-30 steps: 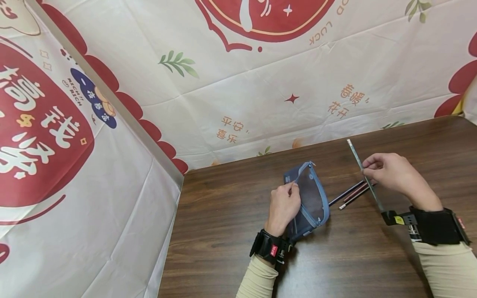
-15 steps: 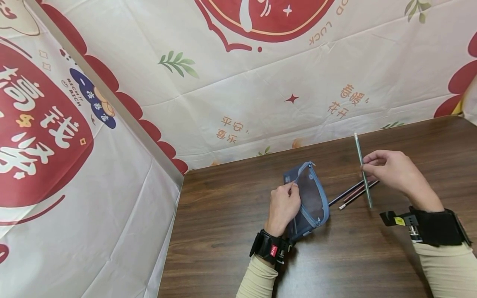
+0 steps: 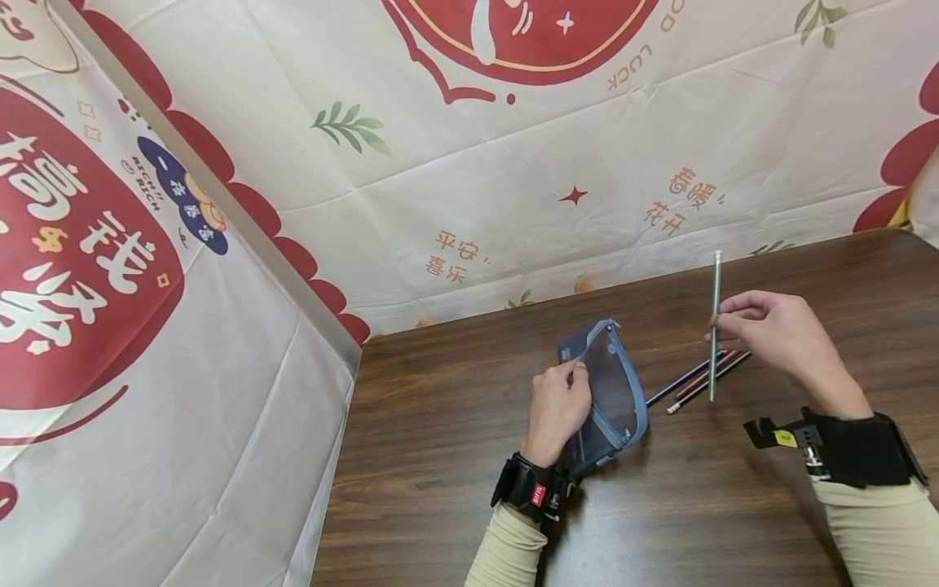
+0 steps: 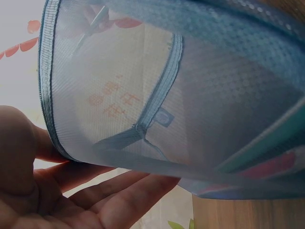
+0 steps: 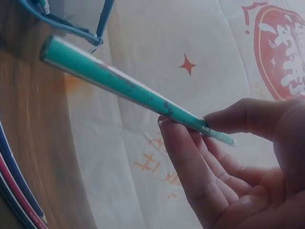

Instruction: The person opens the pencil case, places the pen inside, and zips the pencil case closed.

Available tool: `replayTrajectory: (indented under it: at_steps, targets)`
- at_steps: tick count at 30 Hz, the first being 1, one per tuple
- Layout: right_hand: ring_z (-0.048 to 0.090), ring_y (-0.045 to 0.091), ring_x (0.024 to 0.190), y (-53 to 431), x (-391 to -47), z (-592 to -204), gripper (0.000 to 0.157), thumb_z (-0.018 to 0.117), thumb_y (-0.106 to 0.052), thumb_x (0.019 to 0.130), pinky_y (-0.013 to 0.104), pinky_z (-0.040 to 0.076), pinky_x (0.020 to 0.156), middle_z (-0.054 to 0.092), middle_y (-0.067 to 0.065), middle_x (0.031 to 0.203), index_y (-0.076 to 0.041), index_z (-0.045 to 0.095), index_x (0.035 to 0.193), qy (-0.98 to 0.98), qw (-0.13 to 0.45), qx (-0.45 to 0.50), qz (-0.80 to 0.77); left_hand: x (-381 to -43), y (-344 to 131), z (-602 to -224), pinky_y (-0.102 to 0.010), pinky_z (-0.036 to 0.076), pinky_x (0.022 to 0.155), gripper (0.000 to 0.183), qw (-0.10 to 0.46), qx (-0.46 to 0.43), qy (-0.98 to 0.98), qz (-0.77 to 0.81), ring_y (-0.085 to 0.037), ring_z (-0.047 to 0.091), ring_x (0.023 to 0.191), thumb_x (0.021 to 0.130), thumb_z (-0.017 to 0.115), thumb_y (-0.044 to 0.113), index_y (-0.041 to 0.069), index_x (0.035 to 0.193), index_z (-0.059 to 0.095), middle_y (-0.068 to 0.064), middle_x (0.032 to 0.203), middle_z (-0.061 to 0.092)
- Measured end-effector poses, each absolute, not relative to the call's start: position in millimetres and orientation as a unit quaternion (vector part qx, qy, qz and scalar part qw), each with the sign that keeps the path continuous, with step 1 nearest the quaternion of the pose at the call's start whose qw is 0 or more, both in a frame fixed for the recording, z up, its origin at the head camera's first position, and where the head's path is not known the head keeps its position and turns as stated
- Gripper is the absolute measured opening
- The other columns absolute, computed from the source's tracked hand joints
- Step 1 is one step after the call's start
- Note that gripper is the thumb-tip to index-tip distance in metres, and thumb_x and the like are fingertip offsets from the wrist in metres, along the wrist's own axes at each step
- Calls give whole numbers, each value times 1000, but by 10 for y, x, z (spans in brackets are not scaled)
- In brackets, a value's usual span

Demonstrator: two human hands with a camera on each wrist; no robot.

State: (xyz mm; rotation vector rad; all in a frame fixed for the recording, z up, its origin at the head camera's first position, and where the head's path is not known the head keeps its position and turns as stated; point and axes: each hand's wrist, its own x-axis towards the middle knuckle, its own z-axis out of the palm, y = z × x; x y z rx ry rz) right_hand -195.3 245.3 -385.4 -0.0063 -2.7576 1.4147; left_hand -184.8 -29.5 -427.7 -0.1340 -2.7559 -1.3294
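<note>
My left hand (image 3: 561, 408) pinches the edge of a blue mesh pencil case (image 3: 609, 383), whose zipped mouth gapes to the right. In the left wrist view, thumb and fingers hold the mesh (image 4: 119, 95), and green and red shapes show through it at the lower right. My right hand (image 3: 781, 334) pinches a green pencil (image 3: 714, 350) near its middle, held almost upright above the table. Its white-tipped end points away from me. In the right wrist view the pencil (image 5: 114, 78) lies between thumb and fingertips, its flat green end towards the camera.
Several pencils (image 3: 697, 381) lie side by side on the brown wooden table (image 3: 440, 456), between the pencil case and my right hand. White printed cloth (image 3: 477, 187) hangs behind the table, and another printed cloth (image 3: 242, 391) hangs on the left.
My right hand has shifted slightly up and away, and the green pencil has turned from slanting to nearly upright in the head view. My left hand and the pencil case have stayed put.
</note>
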Motion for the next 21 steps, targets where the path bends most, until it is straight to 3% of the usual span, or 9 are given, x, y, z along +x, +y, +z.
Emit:
replayTrajectory:
  at_steps: [10,14,18,21]
  targets:
    - [67,5,66,2426,-1941,-3847,45,56,-32,93,16,52,56,71,-8,76,8,55,112,-874,28,-12,486,-1849,-302,-4291,-23,37,44,35,33,-43,-899,-435,-8,55,60,97,45,28,14,116,69,-2,100,73]
    - [67,5,67,2409,-1939,-3844,46,56,-35,92,16,53,56,70,-13,74,7,55,113,-873,27,-17,486,-1851,-301,-4294,-23,35,43,34,31,-44,-898,-436,-8,53,56,97,45,28,15,116,70,-1,91,72]
    - [67,4,66,2388,-1945,-3845,46,56,-34,92,15,52,56,69,-16,74,7,55,113,-871,28,-11,490,-1852,-300,-4289,-23,34,41,34,27,-42,-896,-440,-9,49,49,97,45,28,15,117,69,-1,80,68]
    - [68,4,66,2367,-1944,-3843,45,57,-33,92,14,52,56,71,-11,76,7,55,114,-871,28,-7,490,-1851,-299,-4281,-23,33,41,35,26,-42,-896,-442,-10,47,48,97,44,28,14,118,69,-1,79,67]
